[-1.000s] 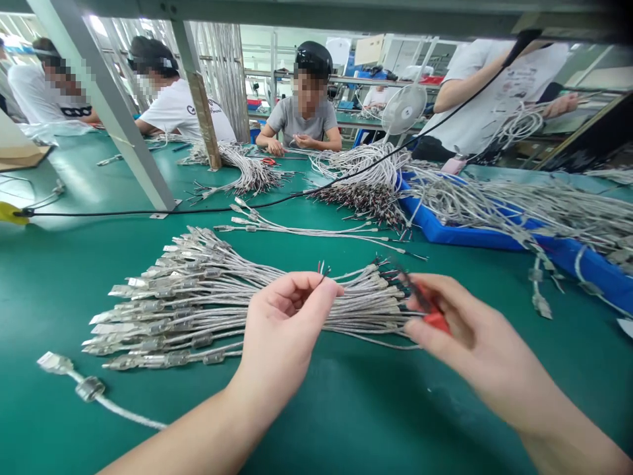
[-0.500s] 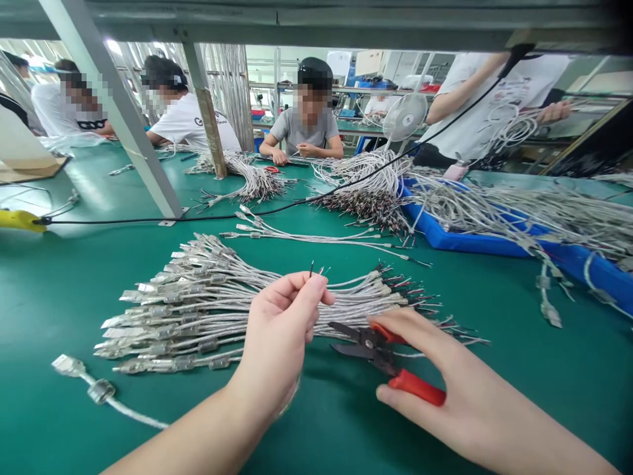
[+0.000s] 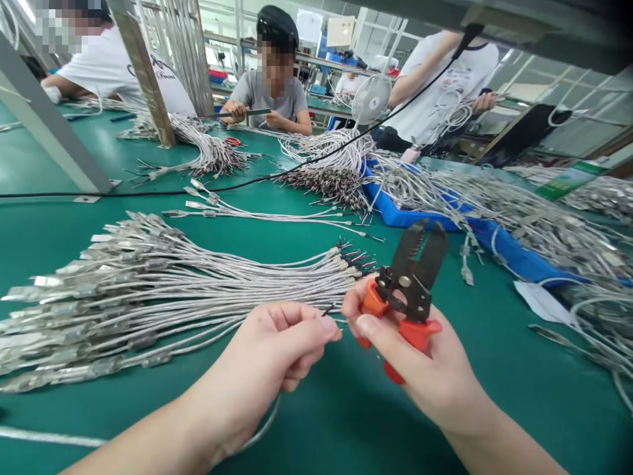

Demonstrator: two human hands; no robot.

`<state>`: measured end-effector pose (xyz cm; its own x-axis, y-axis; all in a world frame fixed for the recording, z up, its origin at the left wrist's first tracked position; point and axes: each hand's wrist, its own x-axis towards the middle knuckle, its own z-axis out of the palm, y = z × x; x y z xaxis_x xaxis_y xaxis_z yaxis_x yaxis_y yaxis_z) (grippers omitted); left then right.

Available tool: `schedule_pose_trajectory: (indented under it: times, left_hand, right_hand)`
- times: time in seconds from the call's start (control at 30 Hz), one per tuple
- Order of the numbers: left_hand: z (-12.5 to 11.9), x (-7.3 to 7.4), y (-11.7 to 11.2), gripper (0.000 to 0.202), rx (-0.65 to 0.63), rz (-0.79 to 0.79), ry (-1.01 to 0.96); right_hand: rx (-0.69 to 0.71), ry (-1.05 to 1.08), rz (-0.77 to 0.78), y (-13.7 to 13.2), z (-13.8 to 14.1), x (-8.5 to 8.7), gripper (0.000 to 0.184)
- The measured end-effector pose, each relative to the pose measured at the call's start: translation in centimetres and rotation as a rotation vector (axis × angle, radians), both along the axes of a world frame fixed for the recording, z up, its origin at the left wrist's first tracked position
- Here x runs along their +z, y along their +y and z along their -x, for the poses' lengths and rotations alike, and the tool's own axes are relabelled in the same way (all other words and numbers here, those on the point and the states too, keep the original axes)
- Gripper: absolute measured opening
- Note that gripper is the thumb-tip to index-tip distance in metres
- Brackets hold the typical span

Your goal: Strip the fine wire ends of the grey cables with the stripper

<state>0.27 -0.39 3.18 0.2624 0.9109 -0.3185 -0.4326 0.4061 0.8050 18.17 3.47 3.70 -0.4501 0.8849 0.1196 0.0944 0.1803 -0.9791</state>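
Observation:
My left hand pinches the wire end of a USB cable; a short black wire tip pokes out past the thumb. The cable runs down behind my wrist. In my right hand is a pair of wire strippers with red handles and dark notched jaws pointing up, the jaws slightly parted. The two hands are close together, and the strippers do not touch the wire. Behind them lies a wide bundle of USB cables, plugs to the left and bare wire ends to the right.
A few cables lie beyond the bundle. Blue trays heaped with cables stand at right. Cable piles and a black cord cross the far side. A metal post rises at left. Co-workers sit or stand opposite.
My right hand has turned the wire strippers from lying sideways to jaws up and gripped their handles. My left hand has lowered the wire end. The view has swung right.

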Motion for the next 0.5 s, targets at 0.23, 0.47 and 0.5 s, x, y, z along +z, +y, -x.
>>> schedule_pose_trajectory:
  times: [0.23,0.47,0.5]
  left_hand:
    - [0.22,0.09,0.21,0.029,-0.080,0.095,0.015]
    - [0.05,0.19,0.34,0.022,-0.093,0.142,0.086]
    - [0.02,0.20,0.35,0.022,-0.094,0.145,0.091]
  right_hand:
    - [0.011,-0.067,-0.049,-0.59,0.23,0.18,0.007]
    - [0.029,-0.072,-0.044,-0.83,0.28,0.12,0.009]
    - [0.027,-0.071,-0.044,-0.85,0.32,0.13,0.010]
